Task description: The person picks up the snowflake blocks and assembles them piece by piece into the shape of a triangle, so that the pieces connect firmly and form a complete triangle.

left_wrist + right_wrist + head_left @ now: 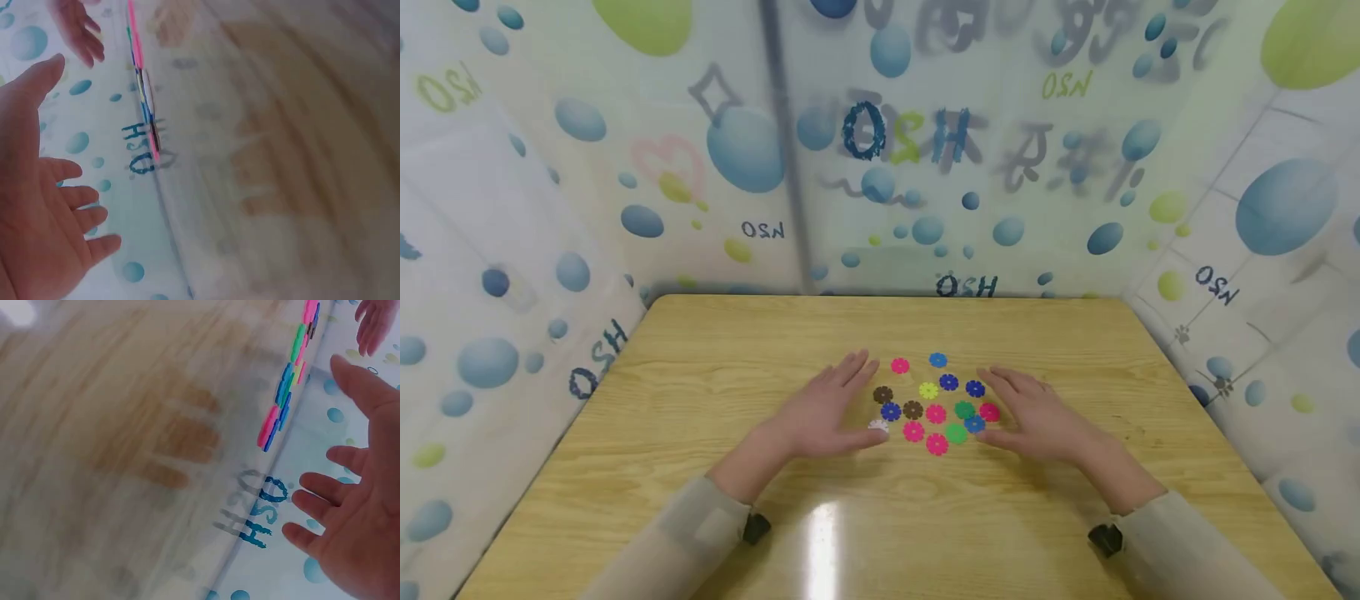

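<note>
Several notched, flower-shaped plastic discs lie flat in a loose group, among them a yellow disc (928, 390), a pink disc (936, 413), a brown disc (913, 410) and a light green disc (957, 433). On the group's left side is my left hand (823, 408), fingers extended and thumb apart, its thumb tip overlapping a white disc (877, 425) in the head view. My right hand (1037, 412) mirrors it on the right, with its thumb tip close to a light blue disc (974, 424). Both wrist views show the palms with nothing held.
The discs rest on a light wooden table (715, 342) with a glossy surface. Sheets printed with bubbles and letters form a wall (820, 242) behind the table and along both sides. Dark bands sit at the left cuff (757, 527) and right cuff (1106, 539).
</note>
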Demonstrator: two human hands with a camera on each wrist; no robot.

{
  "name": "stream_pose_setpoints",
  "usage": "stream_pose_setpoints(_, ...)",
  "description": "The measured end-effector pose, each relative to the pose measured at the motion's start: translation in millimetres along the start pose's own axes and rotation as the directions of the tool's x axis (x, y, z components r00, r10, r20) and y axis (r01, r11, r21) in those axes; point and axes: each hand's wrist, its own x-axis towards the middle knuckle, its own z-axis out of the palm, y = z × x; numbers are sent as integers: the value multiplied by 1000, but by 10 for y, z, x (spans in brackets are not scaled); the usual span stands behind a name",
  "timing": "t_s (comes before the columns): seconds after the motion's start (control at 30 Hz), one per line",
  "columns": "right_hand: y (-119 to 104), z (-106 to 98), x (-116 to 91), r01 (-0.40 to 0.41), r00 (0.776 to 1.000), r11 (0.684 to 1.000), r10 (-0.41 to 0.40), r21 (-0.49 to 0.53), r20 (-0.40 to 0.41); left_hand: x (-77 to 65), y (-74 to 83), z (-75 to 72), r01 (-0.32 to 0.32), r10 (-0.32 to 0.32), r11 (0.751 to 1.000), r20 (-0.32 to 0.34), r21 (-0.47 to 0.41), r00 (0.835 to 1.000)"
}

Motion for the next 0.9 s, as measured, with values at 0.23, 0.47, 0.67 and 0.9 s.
stream_pose_setpoints(0.23, -2, 14, 70, 47, 998, 992, -51, 118, 38, 212, 183, 104, -167, 175, 974, 38, -154, 984)
stream_pose_setpoints(0.47, 45, 54, 86, 126, 986, 979, -142, 158, 90, 465, 443, 250, -291, 284, 957, 168, 17, 944)
stream_pose_setpoints(0.67, 25, 50, -2, 136, 978, 969, -165, 204, 131, 492, 562, 275, -314, 291, 948, 247, 57, 924)
stream_pose_setpoints(0.9, 2, 50, -33, 78, 984, 976, -109, 203, 144, 470, 582, 248, -286, 277, 958, 228, 8, 933)
